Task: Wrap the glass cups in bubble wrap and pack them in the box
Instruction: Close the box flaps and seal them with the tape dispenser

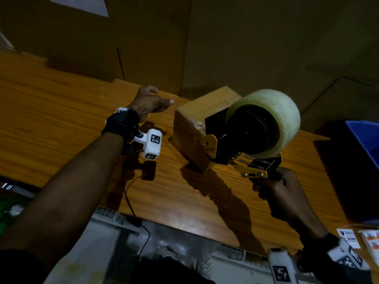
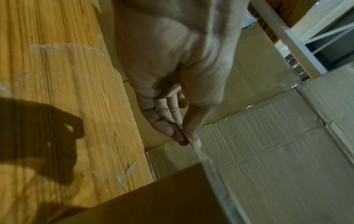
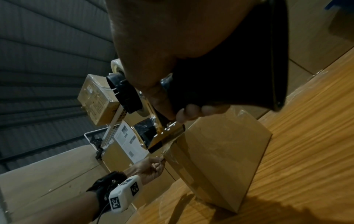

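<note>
A small closed cardboard box (image 1: 190, 130) stands on the wooden table (image 1: 61, 119), with clear tape on its top. My right hand (image 1: 274, 185) grips the black handle of a yellow tape dispenser (image 1: 256, 130) with a big clear roll, held just over the box's near edge. In the right wrist view the dispenser's (image 3: 162, 133) blade end meets the box (image 3: 220, 159) corner. My left hand (image 1: 149, 103) is left of the box. Its thumb and forefinger (image 2: 184, 136) pinch a strip of clear tape (image 2: 210, 171) that runs toward the box (image 2: 162, 197). No glass cup or bubble wrap shows.
Large cardboard cartons (image 1: 266, 48) stand like a wall behind the table. A blue bin (image 1: 365, 140) sits at the right edge, with printed labels (image 1: 348, 236) in front of it. A black cable (image 1: 131, 201) trails from my left wrist over the table's near edge.
</note>
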`<state>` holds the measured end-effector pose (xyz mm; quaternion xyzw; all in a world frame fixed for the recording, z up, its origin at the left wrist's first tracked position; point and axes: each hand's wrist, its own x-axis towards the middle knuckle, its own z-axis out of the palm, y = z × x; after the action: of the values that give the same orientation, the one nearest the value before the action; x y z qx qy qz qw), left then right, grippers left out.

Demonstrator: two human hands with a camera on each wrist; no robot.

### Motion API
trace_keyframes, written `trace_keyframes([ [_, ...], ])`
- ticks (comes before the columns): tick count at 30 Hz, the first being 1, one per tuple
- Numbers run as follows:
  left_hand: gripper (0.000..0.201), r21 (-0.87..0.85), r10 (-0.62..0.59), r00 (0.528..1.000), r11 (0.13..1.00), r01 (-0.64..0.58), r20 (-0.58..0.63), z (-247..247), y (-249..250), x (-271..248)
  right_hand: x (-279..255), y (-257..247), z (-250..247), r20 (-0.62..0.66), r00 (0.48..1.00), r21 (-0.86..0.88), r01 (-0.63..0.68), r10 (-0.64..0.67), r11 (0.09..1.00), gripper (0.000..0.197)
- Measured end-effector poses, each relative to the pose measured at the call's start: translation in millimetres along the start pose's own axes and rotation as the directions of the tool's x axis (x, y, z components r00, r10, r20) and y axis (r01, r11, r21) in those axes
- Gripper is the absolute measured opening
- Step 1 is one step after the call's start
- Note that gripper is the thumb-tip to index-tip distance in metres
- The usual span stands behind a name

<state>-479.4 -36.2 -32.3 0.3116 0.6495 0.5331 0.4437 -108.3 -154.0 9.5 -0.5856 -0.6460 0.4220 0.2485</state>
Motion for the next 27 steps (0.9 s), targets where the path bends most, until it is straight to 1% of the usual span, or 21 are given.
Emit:
trace_keyframes([
  [4,0.056,0.023,-0.035,0.999,0.999,0.034,0.029,4,-6,-3,3,5,1,0.009,1.000,-0.025,0.009,-0.009,1.000,0.021],
  [7,0.050,0.085,-0.005,0.999,0.996,0.001,0.047,6,-9,-7,4,7,0,0.024,1.000,0.005,0.003,-0.003,1.000,0.025],
  [9,0.043,0.181,0.014,0.998,0.983,-0.024,0.057,6,-6,-9,4,7,-1,0.033,0.999,0.017,-0.004,0.004,1.000,0.026],
  [10,0.041,0.292,0.014,0.998,0.956,-0.032,0.065,6,-4,-9,5,8,-2,0.039,0.999,0.026,-0.009,0.008,1.000,0.025],
  [11,0.042,0.450,0.017,0.998,0.892,-0.042,0.059,4,-1,-10,6,9,-3,0.048,0.999,0.034,-0.011,0.010,0.999,0.025],
  [12,0.044,0.606,0.048,0.998,0.793,-0.058,0.033,2,2,-12,7,11,-4,0.058,0.998,0.039,-0.014,0.012,0.999,0.024],
  [13,0.046,0.716,0.122,0.993,0.692,-0.087,0.003,0,3,-15,7,12,-5,0.073,0.997,0.045,-0.016,0.013,0.999,0.023],
  [14,0.049,0.767,0.218,0.976,0.624,-0.146,0.008,1,4,-20,7,13,-6,0.086,0.996,0.053,-0.016,0.012,0.998,0.022],
  [15,0.051,0.770,0.306,0.949,0.587,-0.250,0.075,3,3,-26,7,15,-6,0.098,0.995,0.060,-0.014,0.008,0.998,0.021],
  [16,0.055,0.750,0.360,0.910,0.541,-0.382,0.204,6,1,-35,7,16,-7,0.107,0.994,0.064,-0.011,0.004,0.998,0.020],
  [17,0.058,0.728,0.373,0.855,0.462,-0.507,0.359,10,-2,-44,8,16,-7,0.116,0.993,0.067,-0.007,-0.001,0.998,0.020],
  [18,0.059,0.714,0.354,0.794,0.357,-0.603,0.494,15,-7,-52,9,17,-8,0.124,0.992,0.074,-0.003,-0.006,0.997,0.021],
  [19,0.058,0.711,0.317,0.748,0.246,-0.659,0.583,19,-13,-57,10,18,-9,0.131,0.991,0.082,0.003,-0.014,0.997,0.023],
  [20,0.056,0.718,0.285,0.727,0.158,-0.678,0.625,22,-17,-59,11,19,-11,0.135,0.991,0.082,0.013,-0.024,0.997,0.023],
  [21,0.055,0.733,0.270,0.729,0.105,-0.672,0.629,24,-22,-60,12,19,-12,0.140,0.989,0.073,0.028,-0.038,0.997,0.023],
  [24,0.057,0.764,0.280,0.738,0.025,-0.645,0.614,29,-29,-64,17,20,-20,0.154,0.986,0.038,0.058,-0.063,0.998,0.019],
  [26,0.063,0.778,0.287,0.746,0.000,-0.628,0.601,34,-32,-71,22,23,-29,0.148,0.987,0.018,0.064,-0.066,0.998,0.017],
  [27,0.064,0.792,0.290,0.758,0.002,-0.611,0.584,37,-32,-75,24,25,-34,0.142,0.988,0.011,0.066,-0.067,0.998,0.016],
])
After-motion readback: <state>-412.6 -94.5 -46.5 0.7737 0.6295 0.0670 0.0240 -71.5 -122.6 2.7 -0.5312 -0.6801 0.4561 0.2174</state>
